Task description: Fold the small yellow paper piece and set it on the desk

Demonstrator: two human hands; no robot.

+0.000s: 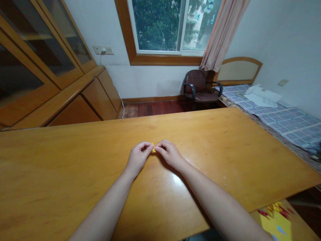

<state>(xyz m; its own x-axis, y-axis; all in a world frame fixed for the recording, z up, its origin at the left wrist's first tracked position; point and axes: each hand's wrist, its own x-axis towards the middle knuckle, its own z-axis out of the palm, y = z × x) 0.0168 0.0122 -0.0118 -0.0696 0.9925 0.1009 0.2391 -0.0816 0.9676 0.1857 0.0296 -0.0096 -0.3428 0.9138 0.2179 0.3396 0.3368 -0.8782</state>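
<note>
A small piece of folded yellow paper [153, 148] is held just above the wooden table [75, 174], between my two hands. My left hand [139, 157] pinches it from the left with thumb and forefinger. From the right, my right hand [171, 153] is closed in a pinch on the same piece. The fingertips of both hands nearly meet and cover part of the paper, so its full shape is hidden.
At the lower right, a lower surface holds yellow paper sheets [278, 224] and several red and yellow folded pieces [274, 209]. A brown armchair [198, 85] and a bed [288, 117] stand beyond the table. Wooden cabinets [82, 100] line the left.
</note>
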